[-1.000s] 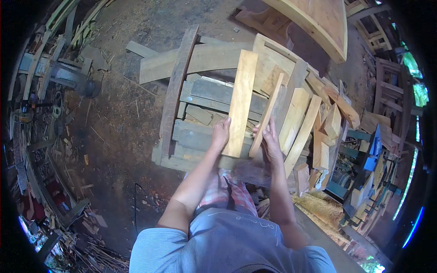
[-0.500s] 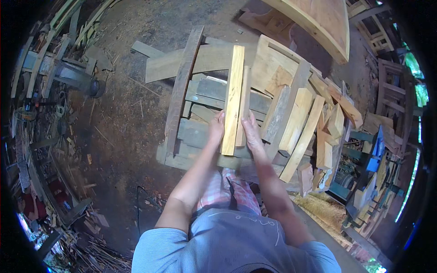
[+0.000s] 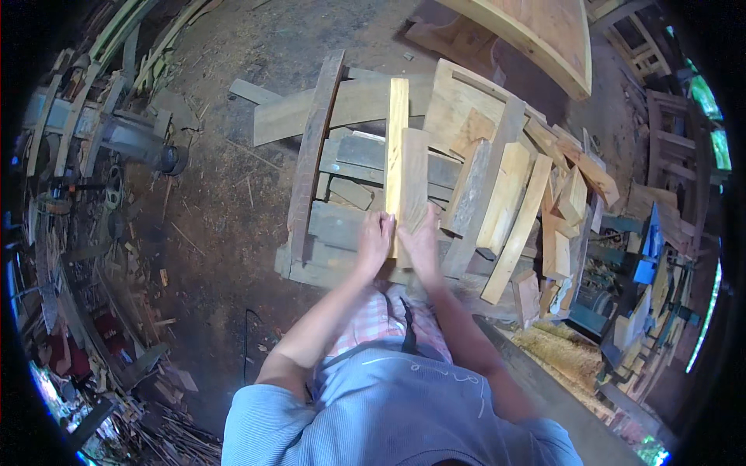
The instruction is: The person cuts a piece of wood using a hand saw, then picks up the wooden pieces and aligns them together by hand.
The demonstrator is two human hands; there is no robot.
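Note:
Two lengths of wood stand side by side in my hands, pointing away from me over a workbench [image 3: 311, 264]. My left hand [image 3: 376, 242] is closed on the lower part of a pale yellow wooden strip [image 3: 396, 147]. Against its right side lies a greyish-brown wooden strip [image 3: 416, 171], its near end held in my right hand [image 3: 420, 242]. The brown strip's far end stops short of the yellow one's. Both hands are close together, and the brown strip's near end is hidden by my fingers.
A long dark beam [image 3: 315, 155] borders the bench on the left. Several wooden offcuts [image 3: 505, 198] lie slanted at the right. A large wooden slab [image 3: 536, 35] stands at the far right, with blue-green machinery [image 3: 587, 314] near right. Scrap wood [image 3: 167, 450] litters the floor at left.
My right hand has moved in toward my left and a little nearer to me. The brown strip has slid toward me and turned, showing a broader face.

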